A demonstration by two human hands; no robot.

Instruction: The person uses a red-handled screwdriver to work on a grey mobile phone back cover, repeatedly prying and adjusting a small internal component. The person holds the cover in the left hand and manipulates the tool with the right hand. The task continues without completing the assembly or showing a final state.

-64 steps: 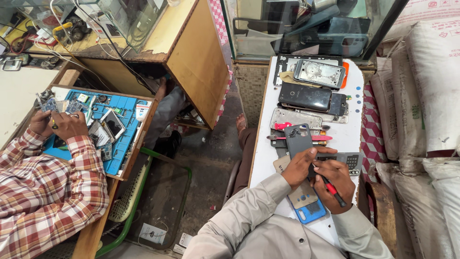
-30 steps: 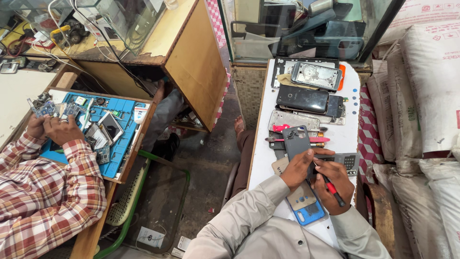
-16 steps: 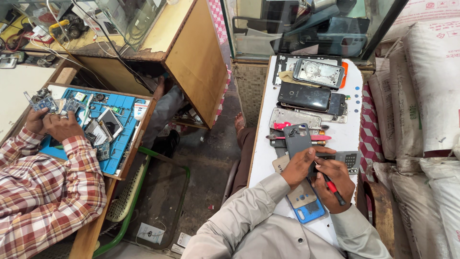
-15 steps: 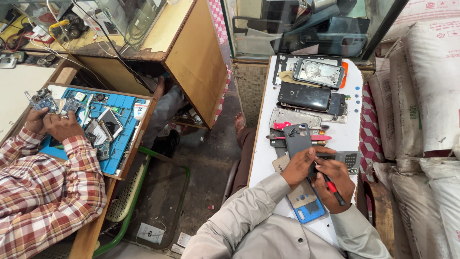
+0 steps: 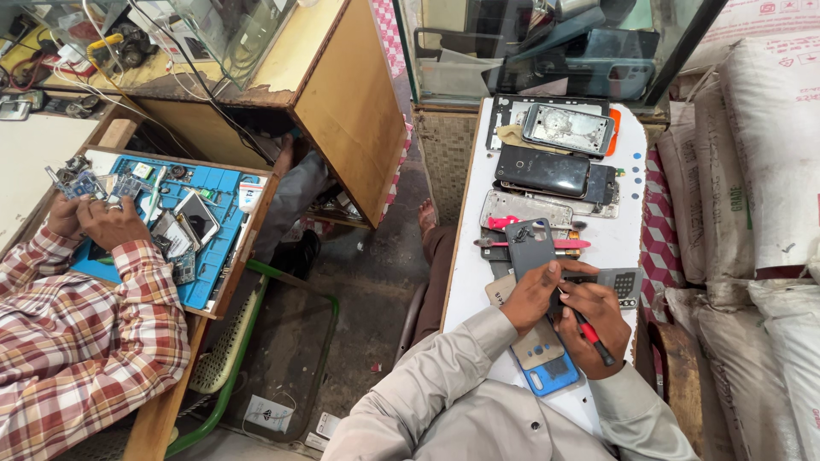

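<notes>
Phone (image 5: 530, 248) sits mid-worktop (image 5: 628, 183), long axis running toward the glass case (image 5: 547, 51), ringed by other phone shells with little free room. Left hand (image 5: 531, 294) grips its near end. Right hand (image 5: 594, 320) is clenched on a red screwdriver (image 5: 589, 335), just beside the phone.

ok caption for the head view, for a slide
Left hand holds a phone, right hand a red screwdriver.
</notes>
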